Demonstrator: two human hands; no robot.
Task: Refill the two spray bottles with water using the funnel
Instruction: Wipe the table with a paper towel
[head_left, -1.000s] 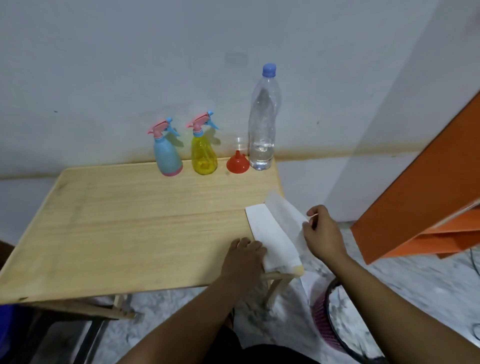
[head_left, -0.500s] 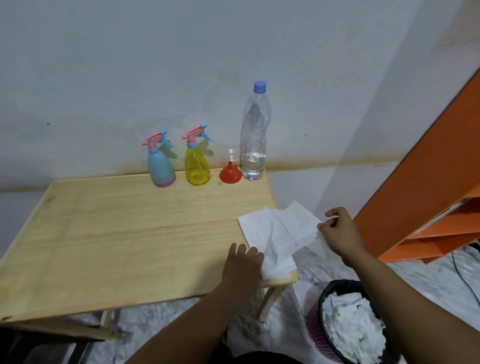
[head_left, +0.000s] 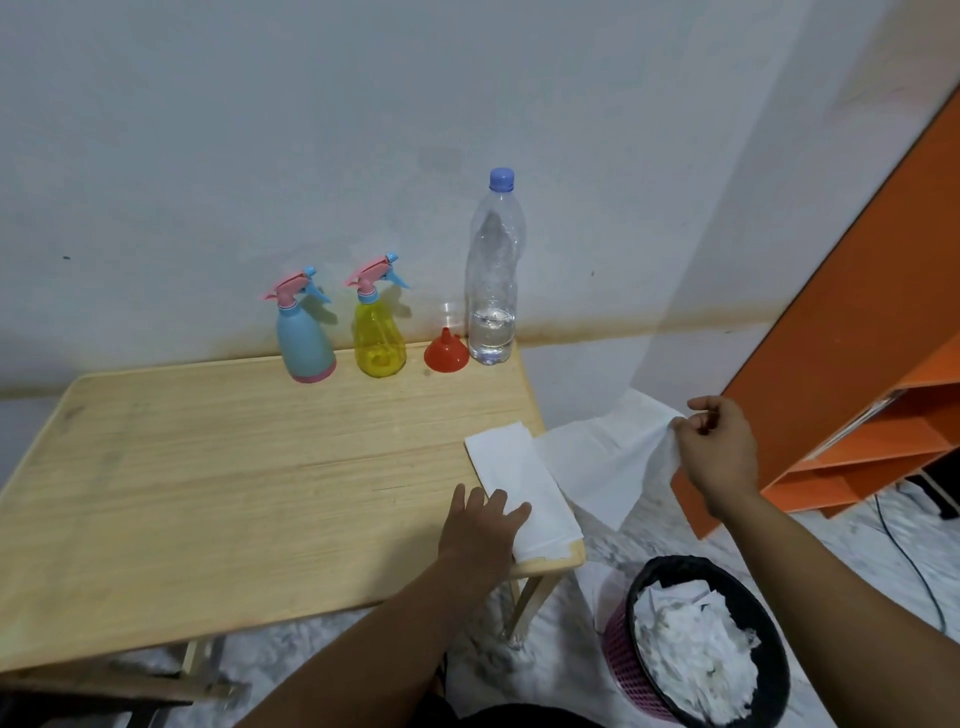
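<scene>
No readable text, label, brand, number or sign anywhere: none on the water bottle (head_left: 492, 291), the spray bottles or the bench (head_left: 208, 467).

At the back of the desk (head_left: 208, 467) two sprayers (head_left: 305, 343) stand left of the funnel (head_left: 445, 354) and bottle (head_left: 492, 280), tissue (head_left: 524, 488) lies on the right front corner, and the bin (head_left: 696, 660) is on the floor right.

Soft, even, rather dim light fills my view. The sprayers (head_left: 305, 332) throw faint shadows rightward onto the wall (head_left: 260, 130). No glare. Wide-angle bending curves the bench (head_left: 208, 467) edges; the floor (head_left: 561, 670) looks smeared.
</scene>
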